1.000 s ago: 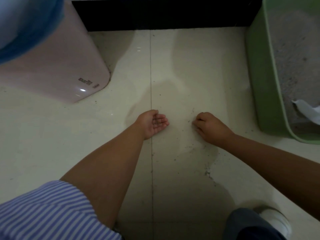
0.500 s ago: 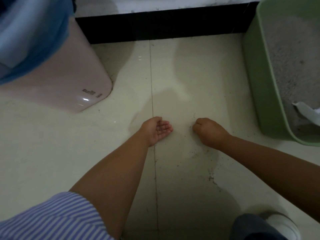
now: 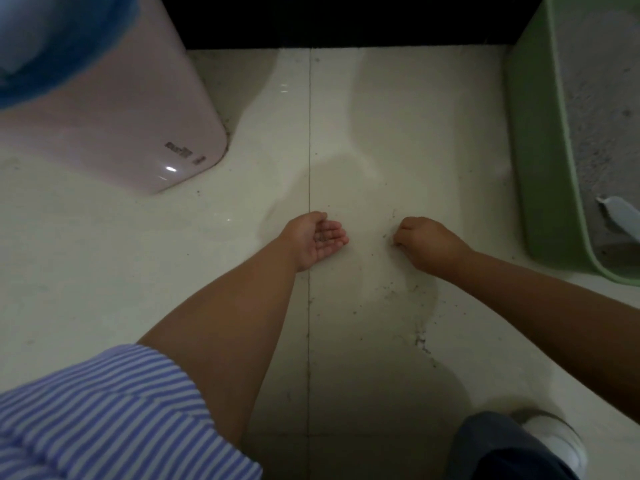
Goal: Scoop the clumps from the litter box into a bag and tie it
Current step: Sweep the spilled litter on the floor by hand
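Left hand (image 3: 317,239) low over the pale floor tile (image 3: 408,140), palm turned up and cupped, fingers relaxed and pointing toward 3 o'clock, a few dark litter grains (image 3: 322,237) lying in the palm. Left forearm running back toward 7 o'clock into a blue-and-white striped sleeve (image 3: 104,414). Right hand (image 3: 424,242) knuckles-up, fingers curled under with the tips down at the tile beside a scatter of loose grains (image 3: 420,337); cannot tell whether anything is pinched between them. Right forearm stretching away toward 4 o'clock. Hands apart, a bare strip of tile between them, just right of the grout line (image 3: 309,133).

Green litter box (image 3: 533,168) at 2 to 3 o'clock from the right hand, long axis running roughly 12 to 6, near corner rounded, grey litter (image 3: 602,126) inside. White scoop (image 3: 620,218) lying in the litter at the right edge, only partly in view, visible end pointing toward 10 o'clock. Box well apart from the left hand, near but not touching the right.

Pink bin (image 3: 114,109) lined with a blue bag (image 3: 52,46) at 10 o'clock from the left hand, well apart. White shoe (image 3: 554,441) and dark trouser leg (image 3: 502,452) at 5 o'clock.
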`<state>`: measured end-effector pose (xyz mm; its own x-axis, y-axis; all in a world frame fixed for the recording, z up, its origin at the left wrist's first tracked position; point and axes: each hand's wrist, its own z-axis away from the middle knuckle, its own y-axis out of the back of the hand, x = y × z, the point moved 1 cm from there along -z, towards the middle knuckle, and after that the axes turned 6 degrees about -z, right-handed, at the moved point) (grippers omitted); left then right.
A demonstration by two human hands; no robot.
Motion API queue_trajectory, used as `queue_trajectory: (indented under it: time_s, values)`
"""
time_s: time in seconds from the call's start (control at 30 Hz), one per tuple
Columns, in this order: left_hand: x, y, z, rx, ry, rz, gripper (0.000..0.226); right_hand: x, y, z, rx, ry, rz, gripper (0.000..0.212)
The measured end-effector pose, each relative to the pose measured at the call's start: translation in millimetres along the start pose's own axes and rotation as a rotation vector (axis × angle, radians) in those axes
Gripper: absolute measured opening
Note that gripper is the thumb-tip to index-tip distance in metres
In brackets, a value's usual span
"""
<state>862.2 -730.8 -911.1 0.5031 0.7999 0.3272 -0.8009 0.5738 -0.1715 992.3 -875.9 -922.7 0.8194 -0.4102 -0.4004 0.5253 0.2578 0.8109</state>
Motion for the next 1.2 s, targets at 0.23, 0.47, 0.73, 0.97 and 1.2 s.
queue_trajectory:
  time_s: [0.23,0.47,0.73,0.97,1.2]
  values:
    - [-1,1,0,0.014,0.006,-0.017,0.040,-14,2,5,0.000,0.124,0.264,0.043]
    - [-2,-4,3,0.007,0.021,0.085,0.042,-17,18,-7,0.237,-0.387,-0.368,0.019]
    - [-1,-20,6,-0.082,0.023,0.079,0.042,-25,30,-8,0.145,-0.257,-0.570,0.025]
    - [0,-8,3,0.001,-0.002,0.073,0.040,-9,3,-5,0.148,0.115,-0.064,0.023]
    - [-2,-6,-2,-0.013,0.003,0.079,0.040,2,-7,1,0.118,0.227,0.113,0.041]
